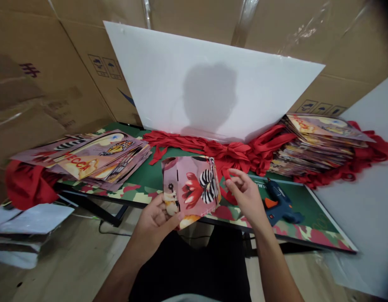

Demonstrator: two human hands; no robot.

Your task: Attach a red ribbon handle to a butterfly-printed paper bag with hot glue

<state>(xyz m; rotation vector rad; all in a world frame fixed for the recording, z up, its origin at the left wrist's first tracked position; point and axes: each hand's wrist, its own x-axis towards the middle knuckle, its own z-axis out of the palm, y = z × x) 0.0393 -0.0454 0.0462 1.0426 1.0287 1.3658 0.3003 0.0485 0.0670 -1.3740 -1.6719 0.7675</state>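
Head view: you held a printed bag above the near edge of the green table mat, just in front of your body. Your left hand gripped its lower left corner, thumb on the front face and the other fingers curled behind it, clamped on the paper. Your right hand sat at the bag's right edge, its fingertips drawn close together over a red ribbon strand; whether they truly pinched the strand could not be told. The bag was pink, with a red flower and black-and-white stripes, tilted slightly toward you.

Behind it a heap of red ribbons lay across the mat, against the foot of a leaning white board. A blue glue gun lay just beside your right wrist. One stack of printed sheets sat to your left, a taller stack to your right. Cardboard boxes stood behind everything.
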